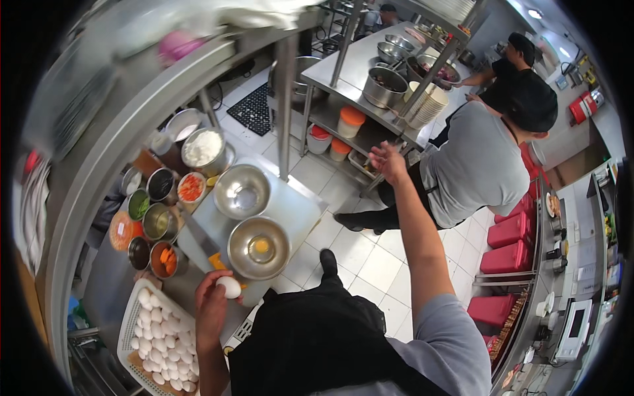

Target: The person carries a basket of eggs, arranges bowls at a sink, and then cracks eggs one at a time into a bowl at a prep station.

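Observation:
My left hand (213, 302) is closed around a whole white egg (229, 287), just in front of a steel mixing bowl (237, 262). A cracked-out egg with an orange yolk (261, 245) lies in that bowl. Behind it, a second steel bowl (242, 190) holds nothing that I can see. Both bowls stand on a pale cutting board (302, 203), beside a knife (200, 235) with a yellow handle. A white plastic basket (130, 317) full of eggs sits left of my forearm. My right hand (389, 161) is stretched out over the aisle, fingers apart, holding nothing.
Containers of white powder (202, 148), chopped red pieces (191, 187) and orange pieces (167, 260) crowd the counter's left. A metal shelf post (285, 109) rises behind the board. A co-worker in grey (470, 158) stands close to my right hand, by a steel table (342, 64).

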`<state>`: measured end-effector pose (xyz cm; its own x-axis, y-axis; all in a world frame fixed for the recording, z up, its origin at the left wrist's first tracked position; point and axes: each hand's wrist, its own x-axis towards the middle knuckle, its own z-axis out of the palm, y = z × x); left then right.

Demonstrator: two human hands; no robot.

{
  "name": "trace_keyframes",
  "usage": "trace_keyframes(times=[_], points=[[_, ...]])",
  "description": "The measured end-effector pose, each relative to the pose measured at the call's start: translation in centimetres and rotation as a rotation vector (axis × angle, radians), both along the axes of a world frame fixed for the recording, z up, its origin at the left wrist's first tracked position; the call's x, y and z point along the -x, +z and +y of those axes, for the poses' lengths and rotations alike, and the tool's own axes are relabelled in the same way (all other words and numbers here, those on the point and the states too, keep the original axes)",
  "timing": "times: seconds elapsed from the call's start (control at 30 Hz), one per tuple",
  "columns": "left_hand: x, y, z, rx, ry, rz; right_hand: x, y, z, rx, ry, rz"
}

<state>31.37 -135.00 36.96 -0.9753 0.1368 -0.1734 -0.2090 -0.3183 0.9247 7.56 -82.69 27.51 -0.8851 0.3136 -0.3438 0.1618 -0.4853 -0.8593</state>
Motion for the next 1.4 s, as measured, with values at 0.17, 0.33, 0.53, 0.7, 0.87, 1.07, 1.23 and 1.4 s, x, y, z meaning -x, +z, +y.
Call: trace_keyframes(times=[0.17, 0.33, 0.53, 0.7, 0.87, 1.07, 1.23, 1.4], points=[[2.3, 1.5, 5.9, 0.013, -0.044, -0.024, -0.2, -8.5, 5.0, 0.073, 0.018, -0.115], [3.9, 1.6, 12.2, 0.163, -0.150, -0.115, -1.5, -16.3, 9.9, 0.203, -0.204, -0.236], [5.6, 0.9, 17.4, 0.265, -0.245, -0.341, -2.4, -24.2, 17.0, 0.435, -0.534, -0.280], [6.8, -0.2, 20.6, 0.424, -0.306, -0.481, -2.6, -31.9, 24.5, 0.522, -0.726, -0.226], [9.0, -0.8, 25.2, 0.513, -0.410, -0.553, -0.5, -35.7, 30.6, 0.423, -0.759, -0.215], [9.5, -2.7, 27.3, 0.565, -0.387, -0.712, 2.4, -36.5, 33.9, 0.439, -0.882, -0.429], [9.8, -3.0, 27.7, 0.595, -0.412, -0.723, 0.6, -39.4, 36.0, 0.483, -0.852, -0.241], [10.5, -1.4, 28.1, 0.576, -0.427, -0.741, -4.5, -41.2, 33.2, 0.465, -0.908, -0.479]])
